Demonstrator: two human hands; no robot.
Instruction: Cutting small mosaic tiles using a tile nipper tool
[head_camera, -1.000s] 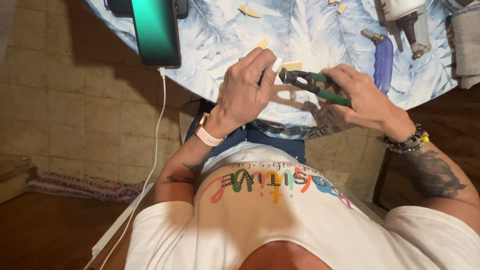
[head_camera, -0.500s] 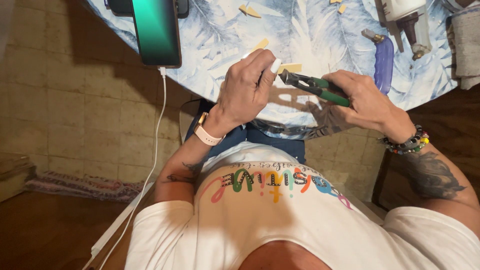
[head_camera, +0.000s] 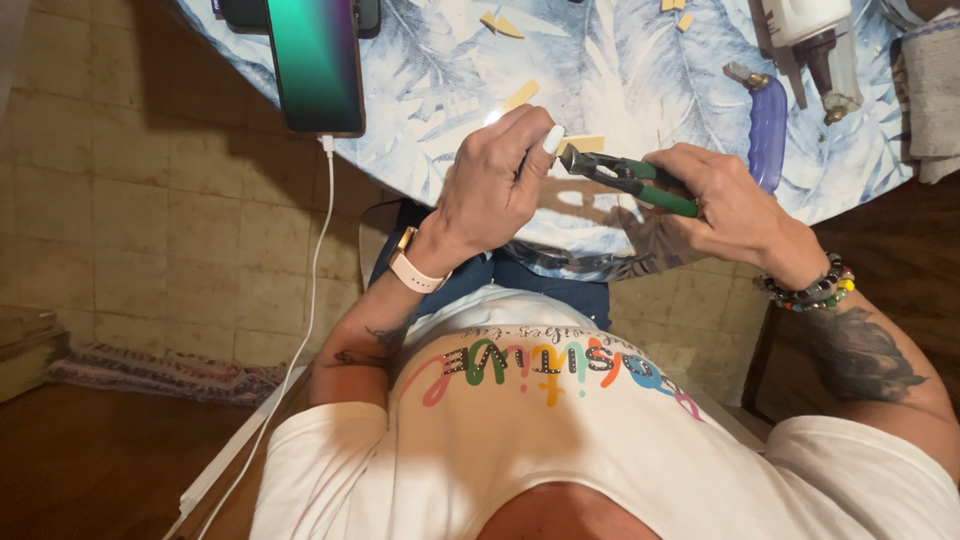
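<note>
Counter (head_camera: 640, 60), round-edged, w/ pale blue leaf-print cover, fills the top of the view; tiled floor (head_camera: 150, 200) below it on the left. Person's white T-shirt (head_camera: 560, 450) w/ multicolour lettering takes the bottom.

Phone (head_camera: 315, 65), screen lit green-teal, lies at counter's left edge & overhangs it; white cable (head_camera: 305, 330) runs from its lower end down past the floor tiles. Grey cloth (head_camera: 932, 95) at far right edge. Blue-purple tool handle (head_camera: 768, 130) lies on counter just beyond the right hand, w/ a white-bodied tool (head_camera: 815, 40) above it. Several small tan wood bits on the cover, e.g. one (head_camera: 520, 97) near the left hand.

Left hand (head_camera: 495, 185), watch w/ pale band on wrist, sits over counter's near edge. Left grip: fingers curled tight, thumb & fingertips pinched together at the plier tips; whatever is pinched is too small/hidden to tell. Long pale nail shows.

Right hand (head_camera: 725, 205), beaded bracelet on wrist, tattoo on forearm. Right grip: closed round the green handles of the pliers (head_camera: 625, 178), which are held level above counter edge, dark nose pointing left at the left fingertips, touching or nearly so. Plier nose looks closed or almost closed.
</note>
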